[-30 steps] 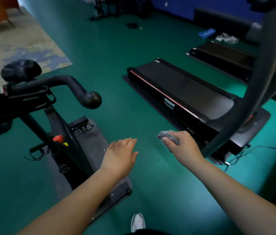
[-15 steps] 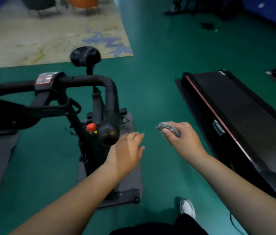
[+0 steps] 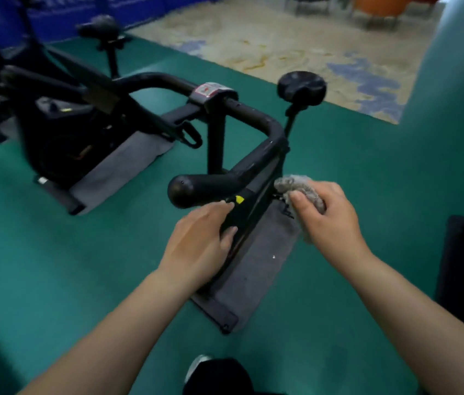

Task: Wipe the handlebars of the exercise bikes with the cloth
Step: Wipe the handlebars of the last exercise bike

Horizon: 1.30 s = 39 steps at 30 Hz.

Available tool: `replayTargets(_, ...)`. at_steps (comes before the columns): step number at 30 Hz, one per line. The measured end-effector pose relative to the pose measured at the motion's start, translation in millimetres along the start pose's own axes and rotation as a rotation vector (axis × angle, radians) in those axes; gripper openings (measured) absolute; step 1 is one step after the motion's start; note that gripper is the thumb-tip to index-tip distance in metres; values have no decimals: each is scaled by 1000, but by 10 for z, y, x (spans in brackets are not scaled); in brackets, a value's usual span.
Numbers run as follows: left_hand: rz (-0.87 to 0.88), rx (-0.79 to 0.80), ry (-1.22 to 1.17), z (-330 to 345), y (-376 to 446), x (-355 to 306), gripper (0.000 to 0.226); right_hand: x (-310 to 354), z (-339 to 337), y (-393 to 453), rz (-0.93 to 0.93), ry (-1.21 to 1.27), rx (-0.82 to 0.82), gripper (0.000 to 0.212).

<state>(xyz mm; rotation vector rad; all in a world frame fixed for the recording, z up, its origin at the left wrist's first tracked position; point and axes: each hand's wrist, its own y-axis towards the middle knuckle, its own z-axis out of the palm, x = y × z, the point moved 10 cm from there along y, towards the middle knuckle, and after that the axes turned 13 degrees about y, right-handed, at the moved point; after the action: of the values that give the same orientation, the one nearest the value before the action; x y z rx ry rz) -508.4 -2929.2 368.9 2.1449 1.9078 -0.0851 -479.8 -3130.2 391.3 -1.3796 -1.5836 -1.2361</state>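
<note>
We judge the wiping barely begun, if at all — our right hand [image 3: 329, 212] holds the bunched grey cloth [image 3: 300, 189] pinched between thumb and curled fingers, just beside the right grip of the nearest exercise bike's black handlebar [image 3: 242, 169], and we cannot tell whether the cloth touches the bar yet. Our left hand [image 3: 199, 243] is flat with fingers straight, holding nothing, near the rounded bar end [image 3: 181, 191]; whether it touches the frame below we cannot say. No mark on the bar shows what has been cleaned. On our reading, this whole handlebar is left to do — both grips and the crossbar by the small console [image 3: 211, 91] — and then the second bike [image 3: 54, 121] standing further left.
</note>
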Motion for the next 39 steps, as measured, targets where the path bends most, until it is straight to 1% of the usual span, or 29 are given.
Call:
replayTargets(3,-169,-45,-39,-383,-148,189,35,449,149,197,-118,153,65,18)
replayTargets(5,-259,-112,-62,-655,-234,323,29,773,265,278,-234,237,125,13)
replayTargets(6,-285,-144,-82,-790,-261,370,27,941,338,303,-300,257,174,12)
replayTargets(8,-313,-172,-133,-1016,-278,432,32,1222,527,312,-395,294,315,16)
replayTargets(10,-332,-200,-192,-1218,-300,464,30,1433,724,280,-460,330,459,25)
replayTargets(13,-343,-207,-260,-1484,-331,458,15,1636,1060,137,-576,310,674,52)
replayTargets(14,-352,-200,-277,-1539,-348,461,14,1653,1174,79,-608,274,738,57)
replayTargets(15,-367,-183,-288,-1573,-368,467,14,1653,1256,32,-642,233,773,56)
replayTargets(17,-389,-129,-291,-1578,-403,441,20,1591,1294,-1,-707,184,776,47)
replayTargets(19,-411,-98,-335,-1544,-446,396,15,1457,1238,40,-745,186,779,41)
replayTargets(20,-426,-98,-364,-1532,-471,372,11,1367,1202,86,-748,189,784,40)
replayTargets(23,-513,-116,-383,-1507,-557,309,19,1123,1127,247,-711,186,787,40)
replayTargets(25,-589,-153,-368,-1503,-635,262,20,1123,1152,270,-682,219,826,41)
replayTargets(28,-723,-251,-347,-1480,-773,176,13,1366,1290,147,-706,329,934,49)
replayTargets(30,-810,-314,-316,-1478,-854,83,17,1537,1352,88,-728,401,961,40)
replayTargets(32,-870,-364,-294,-1471,-897,-25,11,1606,1346,69,-770,430,965,29)
replayTargets(33,-903,-387,-281,-1462,-917,-71,12,1589,1329,68,-798,428,979,27)
replayTargets(36,-1013,-450,-230,-1428,-978,-169,20,1386,1227,164,-846,395,995,32)
replayTargets(39,-1090,-484,-179,-1404,-989,-256,21,1189,1153,282,-776,377,987,33)
